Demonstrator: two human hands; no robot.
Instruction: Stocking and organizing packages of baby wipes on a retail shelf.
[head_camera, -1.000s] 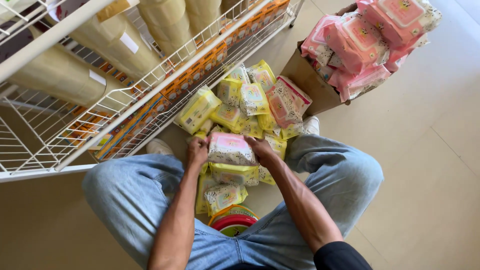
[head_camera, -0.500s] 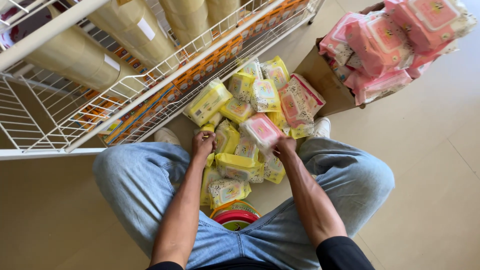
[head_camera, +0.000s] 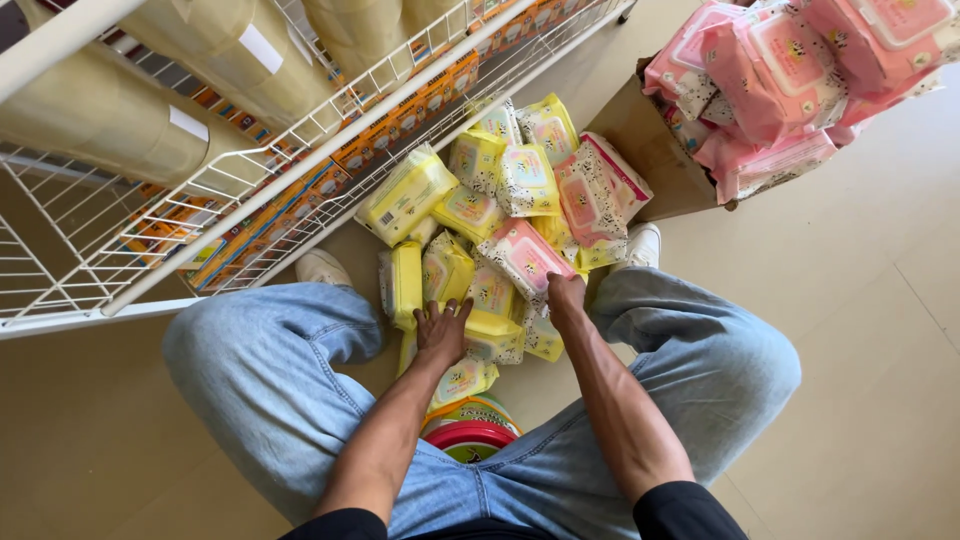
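I am crouched over a heap of wet-wipe packs on the floor, most of them yellow, a few pink. My left hand lies flat with its fingers spread on a yellow pack at the near side of the heap, holding nothing. My right hand is curled on the near corner of a pink-fronted pack, which rests tilted on top of the heap. Another yellow pack stands on edge just left of my left hand.
A white wire rack to the left holds large beige rolls above and orange boxes below. A cardboard box heaped with pink packs stands at the upper right. Stacked coloured bowls sit between my knees.
My right hand carried the pink pack from the near stack forward and to the right onto the heap. My left hand let go, opened and came down flat on the yellow packs.
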